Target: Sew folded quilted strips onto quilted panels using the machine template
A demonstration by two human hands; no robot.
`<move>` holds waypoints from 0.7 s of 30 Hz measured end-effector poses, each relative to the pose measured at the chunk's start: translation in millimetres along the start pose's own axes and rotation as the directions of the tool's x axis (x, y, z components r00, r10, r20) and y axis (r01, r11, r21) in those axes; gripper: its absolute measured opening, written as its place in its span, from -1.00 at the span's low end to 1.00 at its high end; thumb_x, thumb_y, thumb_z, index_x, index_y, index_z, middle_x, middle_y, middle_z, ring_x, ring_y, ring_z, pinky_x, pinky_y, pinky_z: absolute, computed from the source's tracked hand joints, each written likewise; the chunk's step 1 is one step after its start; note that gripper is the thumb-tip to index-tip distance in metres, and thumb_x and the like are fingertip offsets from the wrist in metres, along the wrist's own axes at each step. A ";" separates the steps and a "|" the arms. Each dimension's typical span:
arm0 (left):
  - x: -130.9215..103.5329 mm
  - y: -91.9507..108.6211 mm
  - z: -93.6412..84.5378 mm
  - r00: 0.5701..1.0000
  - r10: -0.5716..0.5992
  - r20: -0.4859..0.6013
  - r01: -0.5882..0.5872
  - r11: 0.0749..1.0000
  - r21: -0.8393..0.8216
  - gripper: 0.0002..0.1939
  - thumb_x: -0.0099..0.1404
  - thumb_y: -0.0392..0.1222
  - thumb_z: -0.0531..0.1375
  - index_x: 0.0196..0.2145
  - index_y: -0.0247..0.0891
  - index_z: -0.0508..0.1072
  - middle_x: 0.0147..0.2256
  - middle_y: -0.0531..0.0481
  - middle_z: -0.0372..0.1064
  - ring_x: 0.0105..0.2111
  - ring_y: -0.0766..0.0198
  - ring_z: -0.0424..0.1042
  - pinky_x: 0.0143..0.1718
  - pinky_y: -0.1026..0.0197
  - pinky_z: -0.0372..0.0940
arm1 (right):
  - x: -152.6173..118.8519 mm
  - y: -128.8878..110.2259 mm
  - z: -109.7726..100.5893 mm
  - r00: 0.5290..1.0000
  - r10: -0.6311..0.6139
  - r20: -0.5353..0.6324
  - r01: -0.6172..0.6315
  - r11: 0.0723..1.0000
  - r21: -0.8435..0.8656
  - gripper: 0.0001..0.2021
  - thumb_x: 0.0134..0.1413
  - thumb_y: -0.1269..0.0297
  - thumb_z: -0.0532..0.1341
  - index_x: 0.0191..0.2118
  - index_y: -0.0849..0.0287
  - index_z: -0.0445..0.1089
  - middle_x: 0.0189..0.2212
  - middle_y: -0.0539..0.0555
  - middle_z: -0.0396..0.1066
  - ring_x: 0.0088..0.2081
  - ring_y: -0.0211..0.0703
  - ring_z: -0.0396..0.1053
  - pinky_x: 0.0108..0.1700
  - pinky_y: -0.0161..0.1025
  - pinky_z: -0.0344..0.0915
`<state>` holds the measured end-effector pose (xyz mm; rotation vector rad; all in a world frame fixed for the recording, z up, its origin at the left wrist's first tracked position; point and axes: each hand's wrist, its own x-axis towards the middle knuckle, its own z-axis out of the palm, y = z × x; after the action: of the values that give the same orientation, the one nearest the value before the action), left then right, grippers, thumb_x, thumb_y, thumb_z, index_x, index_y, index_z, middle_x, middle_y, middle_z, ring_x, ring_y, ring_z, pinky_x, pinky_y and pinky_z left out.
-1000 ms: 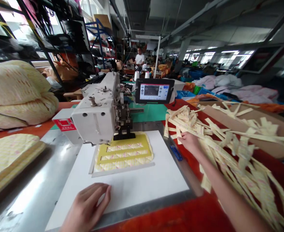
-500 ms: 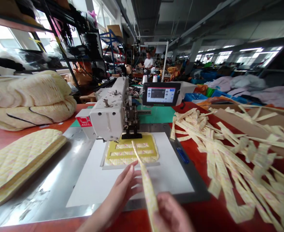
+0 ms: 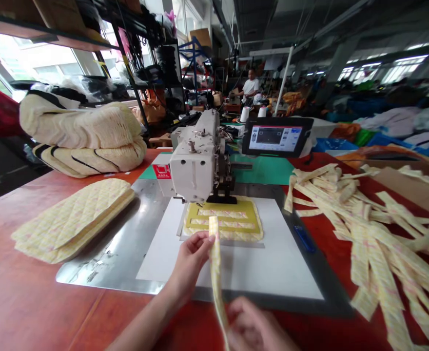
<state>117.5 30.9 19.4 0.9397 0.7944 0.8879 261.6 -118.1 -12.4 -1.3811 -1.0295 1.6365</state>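
Observation:
A yellow patterned fabric strip [image 3: 215, 268] runs lengthwise in front of me. My left hand [image 3: 192, 258] pinches it near its upper end, over the white sheet [image 3: 273, 268]. Lower down, my right hand [image 3: 253, 324] is closed round the strip's lower part, its fingers blurred. Past the strip's tip, a yellow-green template [image 3: 196, 209] with slots lies on a quilted piece [image 3: 259, 229], partly beneath the head of a white sewing machine [image 3: 192, 170].
Quilted pieces [image 3: 75, 214] are stacked at the left, with larger fabric bundles [image 3: 86, 131] behind. Loose strips [image 3: 368, 234] cover the right side. A blue tool [image 3: 304, 239] lies beside the sheet. A lit screen [image 3: 276, 138] stands behind; a person [image 3: 250, 87] is far off.
My left hand has gone from open beside the strip to pinching it near the top. The strip's upper end now looks flatter and wider. The view has swung left.

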 end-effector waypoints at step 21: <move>19.3 -10.1 -17.4 0.998 0.042 -0.051 -0.039 0.998 0.045 -0.66 0.16 0.00 0.47 -0.26 -0.26 0.52 -0.37 0.05 0.48 -0.37 0.34 0.42 -0.32 0.34 0.31 | 76.0 -49.2 -19.8 0.984 -0.176 0.015 0.175 0.984 0.009 -0.70 0.10 0.07 0.41 -0.22 0.16 0.41 -0.40 -0.05 0.45 -0.38 -0.22 0.46 -0.36 -0.32 0.40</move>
<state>113.3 50.6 0.2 0.9772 0.8444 0.9365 272.7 -27.1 1.2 -1.2372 -1.1195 1.5220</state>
